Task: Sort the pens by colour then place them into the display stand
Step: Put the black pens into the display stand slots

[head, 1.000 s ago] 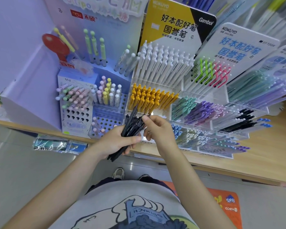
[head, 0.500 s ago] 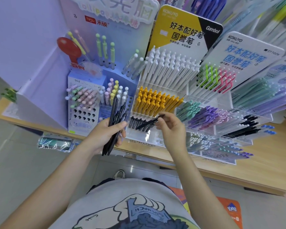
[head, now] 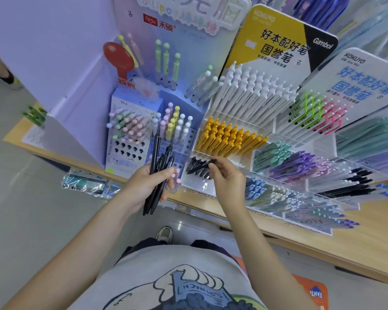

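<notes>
Right hand (head: 227, 177) has lowered 1 slim black plastic pen (head: 201, 167) into the clear acrylic display stand (head: 263, 130), fingers pinching it | left hand (head: 147, 186) grips the black pen bundle (head: 158, 173) beside the stand | risk: loose bundle slips out.

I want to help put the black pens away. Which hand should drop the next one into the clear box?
Probably the right hand: it is already at the clear compartment under the yellow pens, pinching one black pen. The left hand is busy gripping the bundle of black pens.
</notes>
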A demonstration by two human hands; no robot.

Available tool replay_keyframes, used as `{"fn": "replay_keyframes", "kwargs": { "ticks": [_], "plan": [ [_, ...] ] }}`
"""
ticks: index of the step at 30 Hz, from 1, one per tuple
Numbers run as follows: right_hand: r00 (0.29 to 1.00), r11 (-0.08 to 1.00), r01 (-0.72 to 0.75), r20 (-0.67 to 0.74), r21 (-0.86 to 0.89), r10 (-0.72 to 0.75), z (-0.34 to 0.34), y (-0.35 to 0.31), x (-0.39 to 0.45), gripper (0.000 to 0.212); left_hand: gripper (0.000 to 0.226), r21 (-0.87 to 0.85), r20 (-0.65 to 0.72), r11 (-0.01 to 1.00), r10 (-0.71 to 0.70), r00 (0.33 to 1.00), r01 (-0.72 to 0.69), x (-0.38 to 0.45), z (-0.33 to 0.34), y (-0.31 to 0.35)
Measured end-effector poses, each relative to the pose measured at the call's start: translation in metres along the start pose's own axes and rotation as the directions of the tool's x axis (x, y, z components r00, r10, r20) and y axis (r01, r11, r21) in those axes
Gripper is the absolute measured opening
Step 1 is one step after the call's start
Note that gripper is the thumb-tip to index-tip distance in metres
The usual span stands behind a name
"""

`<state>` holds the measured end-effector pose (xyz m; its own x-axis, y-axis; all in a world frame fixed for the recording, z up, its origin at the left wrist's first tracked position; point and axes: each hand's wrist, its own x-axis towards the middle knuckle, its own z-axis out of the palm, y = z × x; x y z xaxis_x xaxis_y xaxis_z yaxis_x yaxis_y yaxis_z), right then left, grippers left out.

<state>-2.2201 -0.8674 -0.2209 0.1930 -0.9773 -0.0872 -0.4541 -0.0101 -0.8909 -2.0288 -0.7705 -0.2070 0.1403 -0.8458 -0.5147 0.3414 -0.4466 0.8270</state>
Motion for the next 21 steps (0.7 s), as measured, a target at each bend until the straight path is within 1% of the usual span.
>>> {"fn": "replay_keyframes", "kwargs": {
  "ticks": [4, 6, 8, 10, 14, 16, 18, 21],
  "plan": [
    [0.996, 0.992, 0.08, 0.04, -0.097, -0.077, 0.004, 0.002, -0.002, 0.02, 0.024, -0.011, 0.001, 1.0, 0.007, 1.0, -0.007, 0.002, 0.001, -0.002],
    [0.985, 0.97, 0.167, 0.083, -0.179, -0.154, 0.007, 0.002, -0.002, 0.022, 0.025, -0.012, 0.004, 1.0, 0.001, 1.0, -0.001, 0.002, 0.001, -0.002],
    [0.973, 0.946, 0.217, 0.137, -0.243, -0.188, 0.013, 0.003, -0.001, 0.021, 0.032, -0.019, 0.007, 1.0, -0.008, 1.0, 0.009, 0.002, 0.002, -0.002],
    [0.97, 0.946, 0.206, 0.177, -0.251, -0.164, 0.018, 0.003, 0.001, 0.02, 0.043, -0.027, 0.016, 1.0, -0.014, 1.0, 0.015, 0.001, 0.002, -0.001],
    [0.975, 0.969, 0.149, 0.191, -0.197, -0.111, 0.025, -0.001, 0.006, 0.018, 0.046, -0.025, 0.04, 0.999, -0.024, 0.999, 0.025, -0.001, 0.003, -0.001],
    [0.972, 0.963, 0.155, 0.206, -0.219, -0.11, 0.027, 0.0, 0.008, 0.019, 0.052, -0.031, 0.039, 0.999, -0.032, 0.999, 0.033, -0.002, 0.003, -0.001],
    [0.964, 0.955, 0.161, 0.249, -0.251, -0.097, 0.027, 0.001, 0.007, 0.021, 0.057, -0.045, 0.04, 0.998, -0.04, 0.998, 0.042, -0.004, 0.003, -0.001],
    [0.957, 0.944, 0.164, 0.277, -0.286, -0.082, 0.025, -0.001, 0.005, 0.025, 0.06, -0.059, 0.06, 0.997, -0.05, 0.997, 0.053, -0.006, 0.004, 0.002]
  ]
}}
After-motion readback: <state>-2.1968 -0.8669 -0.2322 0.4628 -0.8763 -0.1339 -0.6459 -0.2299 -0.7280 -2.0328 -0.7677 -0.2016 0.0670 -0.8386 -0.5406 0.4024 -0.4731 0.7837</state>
